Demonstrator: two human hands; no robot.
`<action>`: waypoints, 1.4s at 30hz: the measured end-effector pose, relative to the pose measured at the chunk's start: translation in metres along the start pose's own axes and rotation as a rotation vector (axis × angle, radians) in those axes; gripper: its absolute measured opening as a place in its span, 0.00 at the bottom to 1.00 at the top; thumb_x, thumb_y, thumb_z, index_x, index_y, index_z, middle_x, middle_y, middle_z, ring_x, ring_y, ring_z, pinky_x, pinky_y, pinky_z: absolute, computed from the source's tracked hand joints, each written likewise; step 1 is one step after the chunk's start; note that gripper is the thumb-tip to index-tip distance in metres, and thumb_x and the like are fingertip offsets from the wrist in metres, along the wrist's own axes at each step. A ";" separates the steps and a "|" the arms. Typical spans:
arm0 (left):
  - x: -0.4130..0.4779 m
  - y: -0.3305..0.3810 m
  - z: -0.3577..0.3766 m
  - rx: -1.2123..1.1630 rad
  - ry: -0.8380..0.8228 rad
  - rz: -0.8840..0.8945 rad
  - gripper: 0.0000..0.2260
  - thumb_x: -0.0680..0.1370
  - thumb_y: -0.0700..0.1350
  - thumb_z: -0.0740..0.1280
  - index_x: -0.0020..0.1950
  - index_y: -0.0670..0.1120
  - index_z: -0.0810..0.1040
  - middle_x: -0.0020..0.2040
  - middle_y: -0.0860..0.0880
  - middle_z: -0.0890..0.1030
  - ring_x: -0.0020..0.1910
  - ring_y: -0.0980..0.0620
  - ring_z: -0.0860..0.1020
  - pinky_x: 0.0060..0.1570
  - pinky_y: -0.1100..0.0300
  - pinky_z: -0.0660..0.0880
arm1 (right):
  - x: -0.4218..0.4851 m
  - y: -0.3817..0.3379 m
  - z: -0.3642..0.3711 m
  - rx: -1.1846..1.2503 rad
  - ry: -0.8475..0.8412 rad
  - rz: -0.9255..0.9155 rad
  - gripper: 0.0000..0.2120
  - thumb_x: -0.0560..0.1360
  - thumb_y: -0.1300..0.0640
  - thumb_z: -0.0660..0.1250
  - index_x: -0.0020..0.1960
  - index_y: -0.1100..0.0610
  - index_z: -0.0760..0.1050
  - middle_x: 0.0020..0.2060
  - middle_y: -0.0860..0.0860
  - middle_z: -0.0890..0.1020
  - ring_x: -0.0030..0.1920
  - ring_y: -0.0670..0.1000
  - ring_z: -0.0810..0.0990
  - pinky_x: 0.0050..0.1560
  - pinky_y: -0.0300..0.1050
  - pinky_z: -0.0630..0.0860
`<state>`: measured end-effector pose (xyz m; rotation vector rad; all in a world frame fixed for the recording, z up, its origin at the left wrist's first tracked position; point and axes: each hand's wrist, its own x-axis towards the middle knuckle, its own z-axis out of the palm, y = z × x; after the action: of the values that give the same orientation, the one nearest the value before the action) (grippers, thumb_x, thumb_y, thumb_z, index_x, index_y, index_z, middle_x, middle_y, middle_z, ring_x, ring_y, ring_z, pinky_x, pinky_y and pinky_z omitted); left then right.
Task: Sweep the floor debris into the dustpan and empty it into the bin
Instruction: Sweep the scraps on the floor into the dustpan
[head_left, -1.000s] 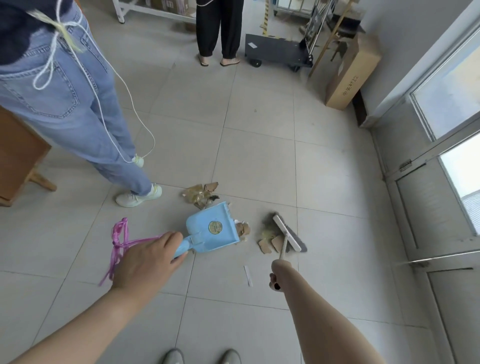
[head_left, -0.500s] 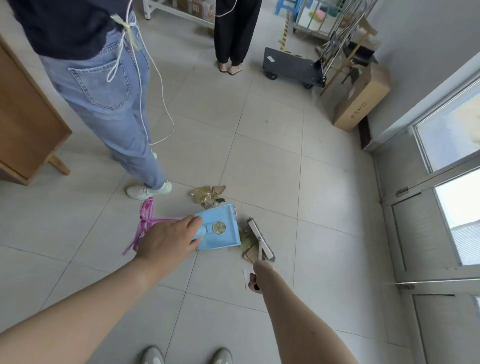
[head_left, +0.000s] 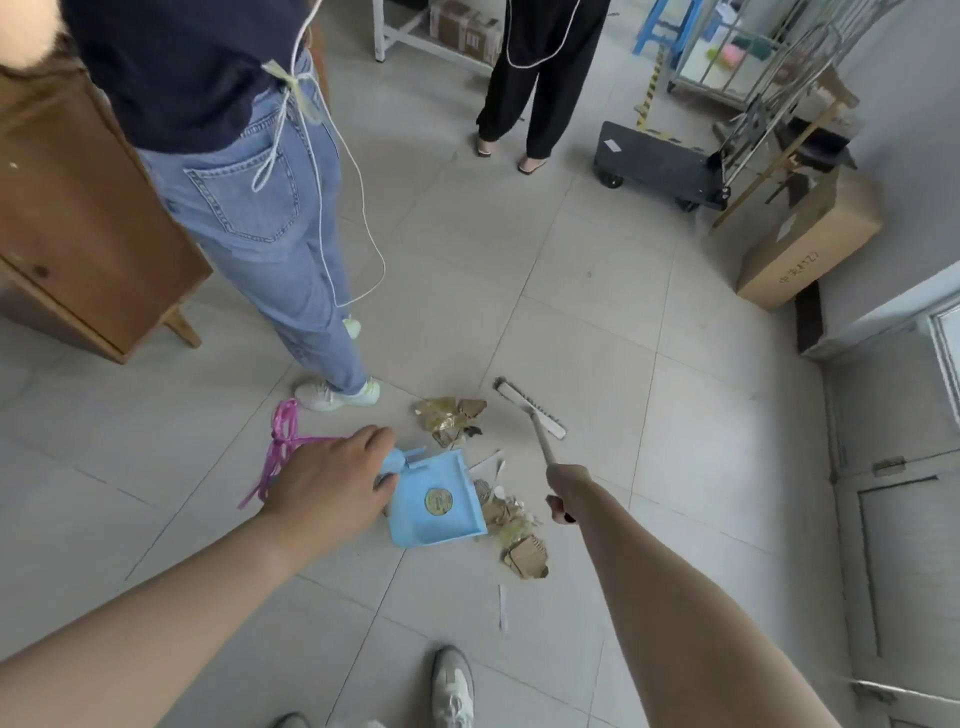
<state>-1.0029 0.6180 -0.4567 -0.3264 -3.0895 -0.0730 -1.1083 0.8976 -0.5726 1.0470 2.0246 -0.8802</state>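
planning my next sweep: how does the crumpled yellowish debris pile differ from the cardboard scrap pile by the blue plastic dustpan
The crumpled yellowish debris pile lies apart from the blue plastic dustpan, on its far side; the cardboard scrap pile lies at its open edge. The yellowish pile is compact; the cardboard pile is strung out. The broom's head is beside the yellowish pile, not the cardboard one. Both lie on the tiled floor.

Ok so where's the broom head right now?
In the head view, the broom head is right of centre, just right of the far debris pile and beyond the blue dustpan.
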 end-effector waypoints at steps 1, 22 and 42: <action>0.005 0.001 0.002 -0.002 -0.007 -0.026 0.16 0.63 0.49 0.77 0.38 0.46 0.71 0.31 0.51 0.77 0.20 0.47 0.74 0.22 0.63 0.55 | 0.007 -0.014 0.002 -0.036 -0.022 -0.032 0.09 0.78 0.63 0.53 0.55 0.63 0.68 0.31 0.57 0.74 0.30 0.52 0.72 0.29 0.40 0.63; -0.006 0.004 0.007 -0.173 -0.098 -0.261 0.08 0.72 0.51 0.64 0.48 0.49 0.75 0.43 0.54 0.79 0.35 0.50 0.78 0.31 0.57 0.72 | 0.063 -0.012 0.015 -0.747 -0.198 -0.226 0.10 0.79 0.63 0.52 0.43 0.65 0.68 0.26 0.55 0.70 0.21 0.49 0.66 0.25 0.38 0.66; -0.182 0.015 -0.001 -0.148 -0.174 -0.162 0.08 0.74 0.51 0.62 0.48 0.49 0.73 0.43 0.52 0.78 0.33 0.49 0.77 0.31 0.56 0.73 | -0.053 0.173 0.058 -0.637 0.017 -0.340 0.14 0.76 0.62 0.54 0.58 0.62 0.71 0.40 0.55 0.75 0.36 0.56 0.76 0.33 0.43 0.74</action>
<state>-0.8214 0.5950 -0.4618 -0.0898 -3.2853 -0.2942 -0.9215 0.9072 -0.6050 0.3659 2.3046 -0.3257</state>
